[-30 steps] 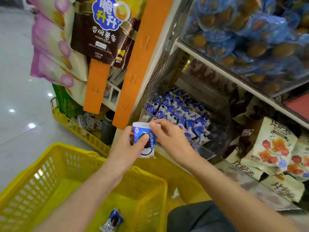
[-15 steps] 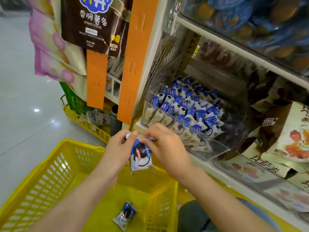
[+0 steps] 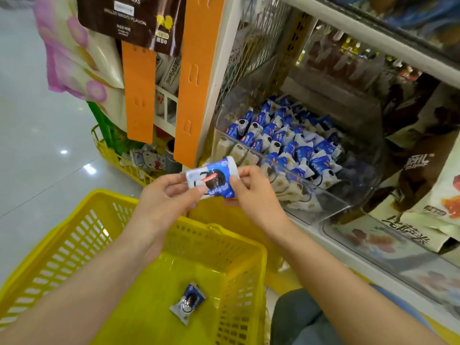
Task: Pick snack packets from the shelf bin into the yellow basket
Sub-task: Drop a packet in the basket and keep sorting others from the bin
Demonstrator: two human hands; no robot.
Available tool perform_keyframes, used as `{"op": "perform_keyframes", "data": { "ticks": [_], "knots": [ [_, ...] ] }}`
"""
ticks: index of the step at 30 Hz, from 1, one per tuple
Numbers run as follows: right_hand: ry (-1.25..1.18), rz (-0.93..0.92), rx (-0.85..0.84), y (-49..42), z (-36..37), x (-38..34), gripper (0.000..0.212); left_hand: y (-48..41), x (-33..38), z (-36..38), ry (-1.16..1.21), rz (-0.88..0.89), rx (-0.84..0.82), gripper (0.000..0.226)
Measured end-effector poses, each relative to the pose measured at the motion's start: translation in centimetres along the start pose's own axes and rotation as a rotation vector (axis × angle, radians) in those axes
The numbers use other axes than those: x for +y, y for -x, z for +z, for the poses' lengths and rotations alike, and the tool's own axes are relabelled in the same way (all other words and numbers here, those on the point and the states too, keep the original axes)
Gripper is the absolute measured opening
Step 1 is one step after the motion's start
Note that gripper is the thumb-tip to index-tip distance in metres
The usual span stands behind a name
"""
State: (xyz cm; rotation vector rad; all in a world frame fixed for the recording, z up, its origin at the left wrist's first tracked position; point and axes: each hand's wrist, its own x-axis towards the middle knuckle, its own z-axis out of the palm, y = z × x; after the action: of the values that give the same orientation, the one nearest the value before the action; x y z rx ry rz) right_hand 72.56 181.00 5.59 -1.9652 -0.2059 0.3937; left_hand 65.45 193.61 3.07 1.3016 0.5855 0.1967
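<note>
The left forearm [image 3: 87, 282] and right forearm [image 3: 348, 282] are extended forward and angled inward, so that the hands are set close together. A packet [image 3: 214, 179] is pinched at one end by the thumb and fingers of the left hand [image 3: 161, 202]. Its other end is pinched by the right hand [image 3: 256, 195], whose fingers are curled.

Packet [image 3: 214, 179] between left hand [image 3: 164, 200], right hand [image 3: 254, 192]
</note>
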Motion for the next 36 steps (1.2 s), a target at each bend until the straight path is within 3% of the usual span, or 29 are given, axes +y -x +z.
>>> {"op": "perform_keyframes", "data": {
  "ticks": [2, 4, 6, 7, 10, 14, 20, 25, 28, 33, 36],
  "knots": [
    [0.212, 0.021, -0.116, 0.2, 0.1, 0.3, 0.018, 0.0, 0.2, -0.4, 0.022, 0.032, 0.030, 0.022],
    [0.357, -0.009, -0.215, 0.5, 0.3, 0.6, 0.051, 0.2, 0.4, -0.7, -0.016, 0.076, 0.031, 0.019],
    [0.476, -0.155, -0.208, 0.9, 0.4, 0.7, 0.084, 0.4, 0.6, -0.7, -0.103, 0.122, 0.006, 0.021],
    [0.549, -0.270, -0.189, 1.0, 0.3, 0.6, 0.091, 0.5, 0.7, -0.7, -0.154, 0.140, -0.011, 0.022],
    [0.641, -0.498, -0.220, 1.1, 0.1, 0.4, 0.073, 0.8, 0.7, -0.9, -0.264, 0.163, -0.050, 0.020],
    [0.572, -0.444, -0.194, 1.1, 0.3, 0.2, 0.032, 1.0, 0.7, -1.0, -0.278, 0.148, -0.092, 0.009],
    [0.335, -0.243, -0.301, 1.1, 0.0, -0.4, 0.029, 1.1, 1.1, -1.0, -0.200, 0.184, -0.113, 0.010],
    [0.242, -0.118, -0.388, 1.3, 0.1, -0.5, 0.043, 1.3, 1.0, -0.9, -0.482, 0.379, -0.012, 0.021],
    [0.246, -0.153, -0.382, 1.5, 0.6, -0.3, 0.039, 1.8, 1.1, -0.7, -0.550, 0.499, 0.032, 0.025],
    [0.124, -0.239, -0.296, 1.8, 1.0, -0.7, 0.004, 1.9, 1.3, -1.0, -0.601, 0.553, -0.039, 0.016],
    [0.106, -0.256, -0.228, 1.7, 0.8, -0.8, 0.015, 1.6, 1.0, -1.0, -0.538, 0.498, -0.021, 0.014]
  ]
}}
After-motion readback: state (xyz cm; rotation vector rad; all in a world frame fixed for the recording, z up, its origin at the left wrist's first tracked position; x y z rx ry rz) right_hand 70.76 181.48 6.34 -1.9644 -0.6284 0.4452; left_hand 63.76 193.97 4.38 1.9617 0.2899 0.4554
